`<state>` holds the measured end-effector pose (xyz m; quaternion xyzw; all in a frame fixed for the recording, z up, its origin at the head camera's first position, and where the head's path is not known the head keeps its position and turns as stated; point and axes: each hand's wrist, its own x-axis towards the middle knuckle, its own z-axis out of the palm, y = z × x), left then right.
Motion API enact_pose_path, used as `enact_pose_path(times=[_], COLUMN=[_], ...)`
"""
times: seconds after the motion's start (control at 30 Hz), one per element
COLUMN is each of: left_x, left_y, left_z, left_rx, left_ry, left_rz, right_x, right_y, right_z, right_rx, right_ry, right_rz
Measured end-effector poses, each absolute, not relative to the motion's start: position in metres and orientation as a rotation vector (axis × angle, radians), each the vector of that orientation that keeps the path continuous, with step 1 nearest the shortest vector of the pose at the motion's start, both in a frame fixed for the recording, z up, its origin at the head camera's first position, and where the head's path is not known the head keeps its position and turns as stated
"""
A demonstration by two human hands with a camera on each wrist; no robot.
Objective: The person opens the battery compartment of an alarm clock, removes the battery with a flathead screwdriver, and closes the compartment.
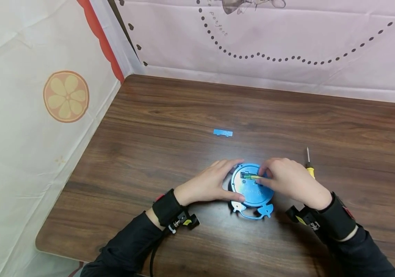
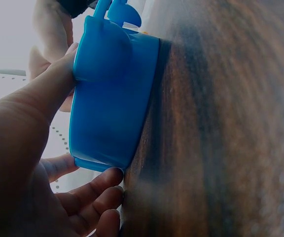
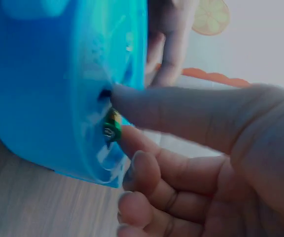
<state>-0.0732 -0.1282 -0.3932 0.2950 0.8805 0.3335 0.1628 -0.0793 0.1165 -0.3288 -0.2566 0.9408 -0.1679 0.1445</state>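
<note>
Seating the battery: the round blue plastic toy-clock body [image 1: 251, 190] lies back-up on the brown wood-grain desk [image 1: 183, 115], at about 6 o'clock from the desk's middle, near your edge. Your left hand [image 1: 208, 184] cups its rim from 9 o'clock, thumb on the near edge, fingers curled round the far side. Your right hand [image 1: 289, 181] pinches the green-and-yellow cylindrical battery [image 1: 251, 177] with thumb and fingertips, lying in the open slot at 12 o'clock on the body.

- Keep the left grip firm; the body rocks on its blue feet [image 1: 253, 211].
- Press one end against its contact first, then push the other end down flat. Polarity marks are too small to read from the head view; check them.
- In the right wrist view the thumb covers the slot, so judge seating by feel.

Small blue rectangular plastic cover [image 1: 223, 133] rests well apart at 12 o'clock; yellow-handled screwdriver [image 1: 308, 164] lies just beside your right hand at 3 o'clock.
</note>
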Motion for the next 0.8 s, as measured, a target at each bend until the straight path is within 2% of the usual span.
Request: enact_pose_path(times=[0.8], left_x=[-0.0728], left_y=[-0.1278], left_z=[-0.3924], left_rx=[0.832], left_ry=[2.485], left_rz=[0.942], right_x=[-0.0778], right_y=[0.1131], right_z=[-0.3258], right_rx=[-0.814], right_ry=[2.681], right_rz=[-0.416])
